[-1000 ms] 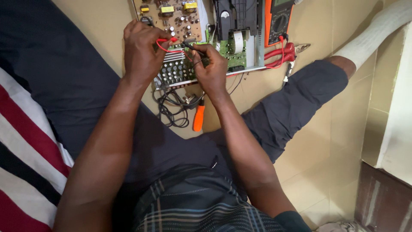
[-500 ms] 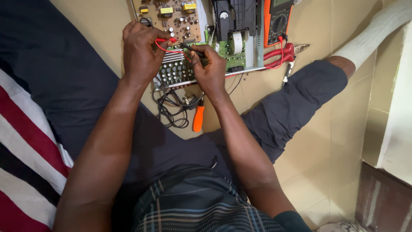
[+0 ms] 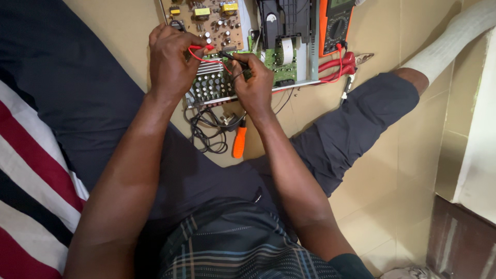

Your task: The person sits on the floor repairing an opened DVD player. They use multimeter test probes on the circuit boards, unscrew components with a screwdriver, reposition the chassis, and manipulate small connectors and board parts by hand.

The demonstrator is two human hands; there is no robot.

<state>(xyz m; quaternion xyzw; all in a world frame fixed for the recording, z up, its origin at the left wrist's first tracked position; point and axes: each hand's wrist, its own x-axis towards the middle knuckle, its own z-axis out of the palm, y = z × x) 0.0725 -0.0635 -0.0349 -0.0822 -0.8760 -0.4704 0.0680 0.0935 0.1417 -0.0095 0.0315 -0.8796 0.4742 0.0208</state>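
Observation:
An opened electronic chassis lies on the tiled floor, with a brown circuit board (image 3: 206, 20) at the back and a green board with rows of capacitors (image 3: 209, 85) nearer me. My left hand (image 3: 173, 62) grips a red test probe (image 3: 202, 48) over the boards. My right hand (image 3: 254, 82) pinches a black test probe (image 3: 227, 54) whose tip points toward the red one. An orange multimeter (image 3: 336, 26) with red leads (image 3: 338, 64) sits to the right.
A screwdriver with an orange handle (image 3: 239, 144) and a tangle of black cable (image 3: 206, 129) lie by my legs. My right leg in dark trousers (image 3: 356, 124) stretches right. A striped cloth (image 3: 31, 181) is on the left, a pale wall edge (image 3: 478, 144) on the right.
Both hands stay over the boards; my right hand has shifted a little, bringing the black probe tip closer to the red probe.

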